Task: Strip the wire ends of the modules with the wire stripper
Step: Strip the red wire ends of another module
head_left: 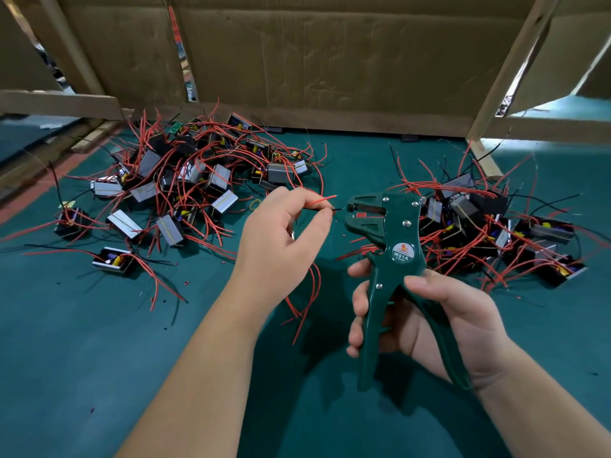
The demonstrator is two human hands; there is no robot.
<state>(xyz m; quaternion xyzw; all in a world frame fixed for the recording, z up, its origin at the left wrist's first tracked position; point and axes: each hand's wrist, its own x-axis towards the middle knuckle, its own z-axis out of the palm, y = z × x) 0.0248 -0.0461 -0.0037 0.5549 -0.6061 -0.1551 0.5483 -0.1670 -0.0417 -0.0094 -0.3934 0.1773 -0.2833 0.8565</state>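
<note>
- A large heap of modules [185, 186] lies on the far left of the green surface [82, 342], small dark boxes with pale tops, tangled in red wires and a few black ones.
- A few modules sit apart at the near edge of that heap, among them one [114, 261] with its open side up and red leads trailing toward the viewer.
- Small red bits of insulation [188, 283] dot the surface near the heap.
- The left hand [281, 239] is raised over the middle of the surface, thumb and forefinger pinched shut on a black wire [337, 209] whose short tip points right, just short of the tool's mouth; a red wire [322, 200] also passes through the pinch and sticks up to the right.
- More red wires [302, 309] hang below that hand; the module they belong to is hidden behind it.
- The wire stripper [393, 246], dark green and marked W01A, stands upright with its jaws open toward the left.
- The right hand [426, 319] is wrapped around both handles, fingers curled over the left handle, thumb across the front, handles spread apart.
- A second, smaller heap of modules [496, 226] with red and black wires lies to the right, behind the tool.
- Cardboard panels [330, 54] and wooden battens [506, 67] wall off the back of the surface.
</note>
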